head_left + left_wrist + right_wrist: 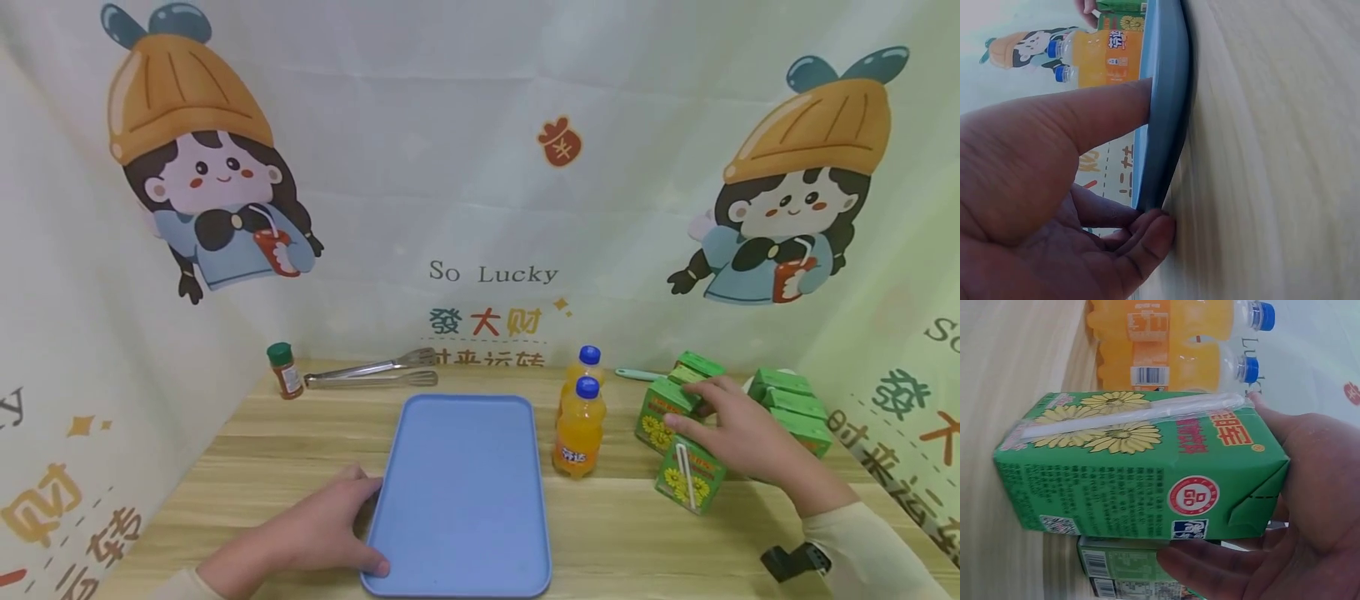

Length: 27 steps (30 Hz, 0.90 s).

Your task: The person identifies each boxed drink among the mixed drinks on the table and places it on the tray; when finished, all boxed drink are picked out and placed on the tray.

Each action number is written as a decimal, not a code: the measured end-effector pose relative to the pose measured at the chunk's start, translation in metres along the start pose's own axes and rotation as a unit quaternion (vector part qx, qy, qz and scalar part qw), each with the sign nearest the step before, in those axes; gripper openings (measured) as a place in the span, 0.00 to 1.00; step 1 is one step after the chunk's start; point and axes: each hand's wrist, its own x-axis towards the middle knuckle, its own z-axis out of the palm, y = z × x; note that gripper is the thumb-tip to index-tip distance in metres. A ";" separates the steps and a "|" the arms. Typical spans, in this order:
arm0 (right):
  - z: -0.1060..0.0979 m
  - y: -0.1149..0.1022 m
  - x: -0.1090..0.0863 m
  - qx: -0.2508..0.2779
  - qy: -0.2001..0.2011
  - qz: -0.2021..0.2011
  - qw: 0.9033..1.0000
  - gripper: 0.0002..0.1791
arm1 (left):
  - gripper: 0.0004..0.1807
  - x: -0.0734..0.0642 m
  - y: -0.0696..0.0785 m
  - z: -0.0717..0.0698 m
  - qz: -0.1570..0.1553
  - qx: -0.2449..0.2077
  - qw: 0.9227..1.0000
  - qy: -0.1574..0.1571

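Note:
At the left edge of a blue tray [465, 492], my left hand [318, 525] grips the rim. In the left wrist view the thumb presses the tray's side [1169, 94] while the curled fingers reach the underside of its corner. My right hand [742, 433] holds a green drink carton [690, 477] by its upper part, thumb on one side and fingers on the other. Yellow flowers and a wrapped white straw show on this carton's front [1116, 425]. Behind it stand another green carton [660, 417] and more of the same kind.
Two orange soda bottles [579, 429] with blue caps stand between tray and cartons. Further green cartons [798, 412] are at the right. Metal tongs [375, 372] and a green-capped spice jar [286, 372] lie towards the back left, before the printed curtain [480, 192].

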 end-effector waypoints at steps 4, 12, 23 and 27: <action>-0.001 -0.001 0.007 -0.009 -0.004 0.009 1.000 0.43 | 0.42 0.002 -0.004 0.000 0.006 -0.031 1.000 -0.004; -0.004 -0.005 0.020 -0.009 -0.034 0.047 0.998 0.48 | 0.27 0.003 -0.005 0.000 0.014 -0.064 0.998 -0.008; -0.002 -0.001 0.036 0.020 -0.055 0.072 0.996 0.46 | 0.27 0.005 -0.007 0.001 0.018 -0.095 0.995 -0.014; 0.002 -0.001 0.037 0.032 -0.051 0.085 0.995 0.45 | 0.29 0.003 -0.008 0.003 0.029 -0.091 0.995 -0.013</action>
